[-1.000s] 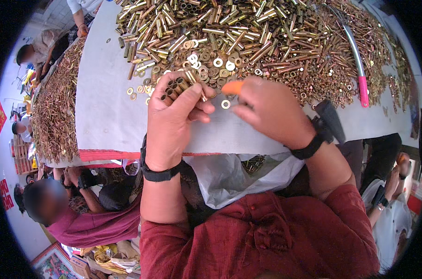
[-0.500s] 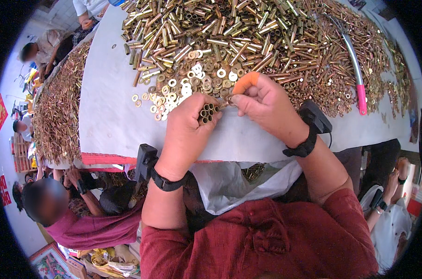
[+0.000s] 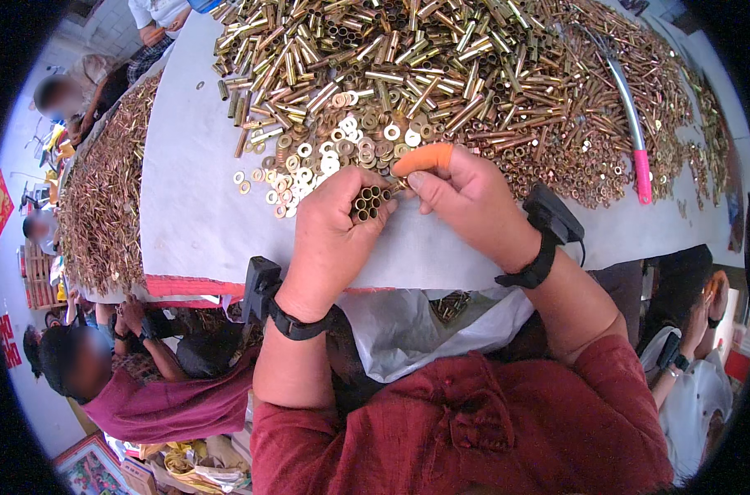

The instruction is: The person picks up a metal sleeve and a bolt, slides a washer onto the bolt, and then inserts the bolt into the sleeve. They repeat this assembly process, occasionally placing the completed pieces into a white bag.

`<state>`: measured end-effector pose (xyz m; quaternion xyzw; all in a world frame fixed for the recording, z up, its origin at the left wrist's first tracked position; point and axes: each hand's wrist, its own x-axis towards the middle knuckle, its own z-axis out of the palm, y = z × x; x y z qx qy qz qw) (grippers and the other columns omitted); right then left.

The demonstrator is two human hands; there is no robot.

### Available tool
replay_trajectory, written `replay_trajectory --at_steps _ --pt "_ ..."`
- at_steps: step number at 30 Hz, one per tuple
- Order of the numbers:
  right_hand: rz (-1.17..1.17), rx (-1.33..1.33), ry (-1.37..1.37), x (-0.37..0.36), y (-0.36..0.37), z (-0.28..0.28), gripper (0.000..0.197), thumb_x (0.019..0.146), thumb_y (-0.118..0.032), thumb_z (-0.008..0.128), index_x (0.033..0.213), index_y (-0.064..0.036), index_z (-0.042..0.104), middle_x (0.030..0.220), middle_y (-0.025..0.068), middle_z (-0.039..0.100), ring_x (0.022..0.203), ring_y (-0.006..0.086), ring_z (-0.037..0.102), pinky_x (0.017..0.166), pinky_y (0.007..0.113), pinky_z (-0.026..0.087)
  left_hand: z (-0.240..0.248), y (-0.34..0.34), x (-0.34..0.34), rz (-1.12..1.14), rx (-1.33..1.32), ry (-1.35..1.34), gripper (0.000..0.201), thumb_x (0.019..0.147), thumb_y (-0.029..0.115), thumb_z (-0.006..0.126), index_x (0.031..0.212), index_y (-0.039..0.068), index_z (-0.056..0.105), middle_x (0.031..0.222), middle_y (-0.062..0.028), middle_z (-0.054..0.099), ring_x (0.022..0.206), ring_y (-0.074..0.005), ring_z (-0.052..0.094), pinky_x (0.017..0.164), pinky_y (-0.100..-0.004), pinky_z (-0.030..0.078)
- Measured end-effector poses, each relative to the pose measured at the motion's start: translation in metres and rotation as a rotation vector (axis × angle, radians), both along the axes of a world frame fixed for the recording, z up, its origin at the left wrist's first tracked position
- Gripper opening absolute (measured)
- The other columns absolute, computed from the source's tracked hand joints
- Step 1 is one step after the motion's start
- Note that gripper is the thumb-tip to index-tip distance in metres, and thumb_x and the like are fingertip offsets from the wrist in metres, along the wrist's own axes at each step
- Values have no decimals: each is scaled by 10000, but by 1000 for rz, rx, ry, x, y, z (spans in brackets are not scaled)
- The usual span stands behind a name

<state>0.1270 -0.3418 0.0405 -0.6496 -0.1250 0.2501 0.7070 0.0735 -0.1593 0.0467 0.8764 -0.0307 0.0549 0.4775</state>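
My left hand [image 3: 329, 235] is wrapped round a bundle of short brass-coloured metal tubes [image 3: 368, 204], their open ends turned toward me. Close to its right, my right hand [image 3: 478, 206] has thumb and forefinger bent together at the far side of the bundle. An orange finger cot [image 3: 424, 158] covers that forefinger. Whatever lies between those fingertips is too small and covered to make out. Just beyond both hands lie loose flat washers [image 3: 329, 155], gold and silvery. A big heap of the same kind of tubes [image 3: 383, 54] rises behind them.
Small nuts [image 3: 556, 169] are heaped at the right on the white-covered table [image 3: 193, 198]. A curved metal tool with a red handle [image 3: 643, 177] lies across the heap. A white plastic sheet [image 3: 391, 330] hangs at the near edge. People sit left and right; another heap [image 3: 102, 198] stands left.
My right hand has dipped slightly nearer, its orange-covered forefinger now lower over the far side of the bundle. My left hand keeps its hold on the tubes, almost unmoved.
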Motion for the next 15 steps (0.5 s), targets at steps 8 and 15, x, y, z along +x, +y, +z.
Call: replay_trajectory --at_steps 8,15 --pt "51 -479 -831 1 -8 10 227 855 -192 648 1042 -65 635 869 145 663 803 348 642 698 433 506 -1 -5 -3 29 -333 243 149 857 69 709 970 26 623 750 26 595 667 -50 505 602 -215 437" --pt "-3 -953 -1003 -2 -31 9 169 834 -181 635 952 -68 591 791 126 645 762 333 648 650 442 510 0 -4 -4 95 -412 280 146 875 89 703 983 32 621 717 42 559 616 -33 464 556 -203 401"
